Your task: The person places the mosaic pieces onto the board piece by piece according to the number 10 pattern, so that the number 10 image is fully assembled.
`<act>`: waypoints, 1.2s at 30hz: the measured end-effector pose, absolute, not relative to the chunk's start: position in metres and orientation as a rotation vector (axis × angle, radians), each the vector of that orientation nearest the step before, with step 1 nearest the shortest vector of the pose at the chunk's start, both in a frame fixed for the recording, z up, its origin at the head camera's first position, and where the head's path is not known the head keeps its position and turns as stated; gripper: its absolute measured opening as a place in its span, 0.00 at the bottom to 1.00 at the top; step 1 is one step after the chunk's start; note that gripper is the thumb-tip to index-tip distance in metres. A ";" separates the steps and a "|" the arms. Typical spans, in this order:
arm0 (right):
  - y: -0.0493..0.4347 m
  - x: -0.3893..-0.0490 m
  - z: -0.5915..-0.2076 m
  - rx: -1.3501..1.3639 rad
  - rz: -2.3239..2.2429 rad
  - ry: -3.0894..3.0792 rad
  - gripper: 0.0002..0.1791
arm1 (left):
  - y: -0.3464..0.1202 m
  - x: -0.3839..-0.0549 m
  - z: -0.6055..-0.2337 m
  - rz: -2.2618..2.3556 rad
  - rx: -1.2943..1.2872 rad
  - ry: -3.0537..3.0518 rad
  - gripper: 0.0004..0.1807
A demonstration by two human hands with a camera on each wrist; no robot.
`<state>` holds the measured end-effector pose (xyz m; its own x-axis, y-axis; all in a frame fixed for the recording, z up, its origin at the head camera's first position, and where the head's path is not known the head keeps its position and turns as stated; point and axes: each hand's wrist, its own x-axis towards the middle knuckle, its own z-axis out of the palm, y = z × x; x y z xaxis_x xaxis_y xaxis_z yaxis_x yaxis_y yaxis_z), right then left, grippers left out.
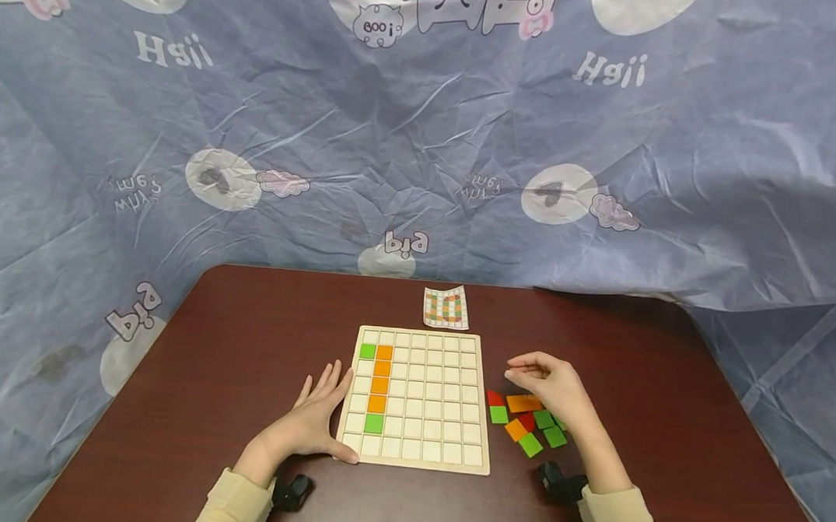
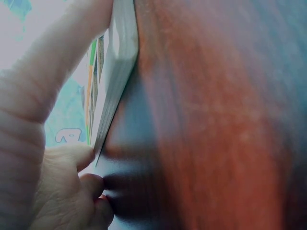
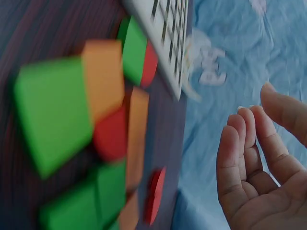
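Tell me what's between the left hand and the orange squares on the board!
Between the left hand and the orange squares, the head view shows the edge of the board and empty cells of its leftmost column.

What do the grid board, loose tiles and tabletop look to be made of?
Grid board: probably wood or plywood, matte; pale cream-tan tone, faint lines along its edge in the left wrist view.
Loose tiles: painted wood or plastic, can't tell; flat, solid colors, no grain visible.
Tabletop: wood or wood-look laminate, somewhat glossy; dark red-brown streaks, soft reflections.
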<state>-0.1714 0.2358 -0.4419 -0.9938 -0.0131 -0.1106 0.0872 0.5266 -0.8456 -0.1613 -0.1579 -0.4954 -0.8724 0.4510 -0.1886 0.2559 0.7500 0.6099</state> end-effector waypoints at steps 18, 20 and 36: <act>0.310 -0.162 -0.462 0.290 -1.352 2.666 0.30 | -0.158 -0.161 -0.496 0.857 0.542 2.625 0.77; 0.313 -0.160 -0.465 0.284 -1.312 2.679 0.31 | -0.158 -0.161 -0.496 0.866 0.545 2.626 0.76; 0.319 -0.157 -0.473 0.304 -1.101 2.798 0.22 | -0.158 -0.162 -0.501 0.837 0.529 2.634 0.76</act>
<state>-0.1570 0.3190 -0.4731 -0.9727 0.1423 -0.1832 0.2290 0.7152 -0.6603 -0.1618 -0.1581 -0.5005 -0.8781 0.4381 -0.1924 0.2468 0.7592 0.6022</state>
